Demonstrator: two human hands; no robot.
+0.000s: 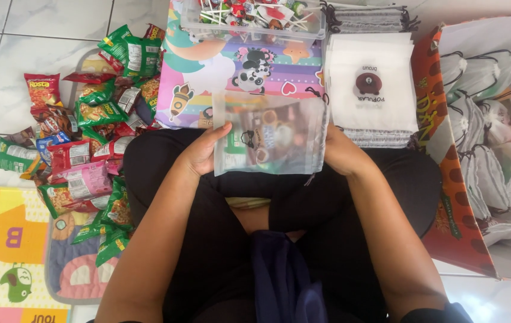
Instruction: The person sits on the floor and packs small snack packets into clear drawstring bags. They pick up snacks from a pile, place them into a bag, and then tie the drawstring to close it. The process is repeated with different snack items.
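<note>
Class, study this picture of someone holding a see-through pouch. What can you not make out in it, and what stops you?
- Pouch contents, head view: blurred behind the frosted fabric.
- Right hand fingers: hidden behind the pouch.
- Left hand fingertips: partly covered by the pouch edge.
- Clear tub of lollipops: cut off by the top edge.
- Box of filled pouches: cut off by the right edge.

Sheer matt mesh pouch (270,134) — glossy foil snack packets (82,149) — clear plastic box (252,21).
</note>
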